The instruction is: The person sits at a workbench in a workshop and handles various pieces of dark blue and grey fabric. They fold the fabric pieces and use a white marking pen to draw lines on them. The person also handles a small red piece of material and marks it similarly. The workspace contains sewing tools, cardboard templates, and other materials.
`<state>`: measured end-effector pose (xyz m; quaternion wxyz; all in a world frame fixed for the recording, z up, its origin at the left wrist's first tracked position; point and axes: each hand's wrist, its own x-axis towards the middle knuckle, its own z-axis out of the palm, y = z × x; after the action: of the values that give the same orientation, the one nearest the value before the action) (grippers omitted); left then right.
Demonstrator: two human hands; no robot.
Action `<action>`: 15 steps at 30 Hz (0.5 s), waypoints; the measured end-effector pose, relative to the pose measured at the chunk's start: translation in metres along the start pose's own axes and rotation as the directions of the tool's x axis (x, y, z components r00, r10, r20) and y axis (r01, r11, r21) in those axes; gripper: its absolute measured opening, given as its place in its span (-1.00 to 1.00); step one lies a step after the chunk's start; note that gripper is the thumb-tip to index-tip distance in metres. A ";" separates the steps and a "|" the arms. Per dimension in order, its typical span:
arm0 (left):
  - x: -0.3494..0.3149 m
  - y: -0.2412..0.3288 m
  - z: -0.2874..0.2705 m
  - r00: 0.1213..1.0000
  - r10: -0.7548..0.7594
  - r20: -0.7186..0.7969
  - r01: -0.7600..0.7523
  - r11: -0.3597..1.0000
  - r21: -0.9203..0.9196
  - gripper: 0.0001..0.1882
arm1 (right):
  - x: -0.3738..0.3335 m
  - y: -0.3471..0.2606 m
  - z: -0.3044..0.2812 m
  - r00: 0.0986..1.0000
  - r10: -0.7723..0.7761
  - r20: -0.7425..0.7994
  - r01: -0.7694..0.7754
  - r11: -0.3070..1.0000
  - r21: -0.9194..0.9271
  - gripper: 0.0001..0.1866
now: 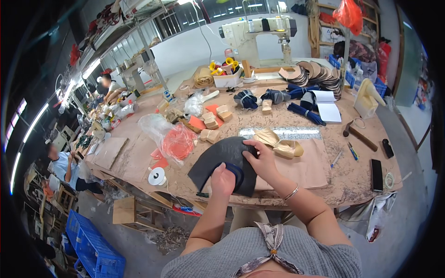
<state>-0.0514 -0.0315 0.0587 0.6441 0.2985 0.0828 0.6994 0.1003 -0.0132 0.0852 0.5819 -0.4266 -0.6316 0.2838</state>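
Both my hands hold a curved black piece [206, 160] of leather-like sheet, shaped like a wide arch, above the table's near edge. Dark blue edging lines its inner curve. My left hand [222, 180] is closed on the inner edge, thumb on top. My right hand [260, 160] pinches the upper right part between thumb and fingers; the fingertips underneath are hidden. Just beyond my right hand lie gold-coloured folded pieces [288, 148] on a brown sheet [303, 173].
On the table [357, 190] are a hammer [363, 138], a phone [376, 175], a white spool [156, 176], a red bundle in clear plastic [178, 142] and stacked curved pieces [320, 74]. A sewing machine [257, 34] stands behind. Blue crates [95, 245] and a stool [125, 211] stand lower left.
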 end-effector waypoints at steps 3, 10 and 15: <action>-0.001 0.002 0.015 0.982 -0.083 -0.171 0.074 0.996 -0.055 -0.63 | -0.011 0.005 0.006 0.995 0.095 -0.009 -0.092 0.980 0.173 -0.53; -0.039 -0.021 -0.001 0.994 -0.089 -0.070 0.113 0.788 0.606 -0.58 | -0.006 0.003 -0.017 0.984 0.165 0.068 -0.178 0.925 0.335 -0.69; -0.044 -0.001 0.015 0.799 0.392 0.457 -0.398 -0.225 0.889 0.09 | -0.011 -0.016 -0.023 0.969 0.110 0.221 -0.167 0.952 0.257 -0.76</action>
<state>-0.0431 -0.0774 0.0566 -0.0343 0.6744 0.4557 0.5800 0.1191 -0.0337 0.0966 0.5457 -0.3543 -0.6112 0.4508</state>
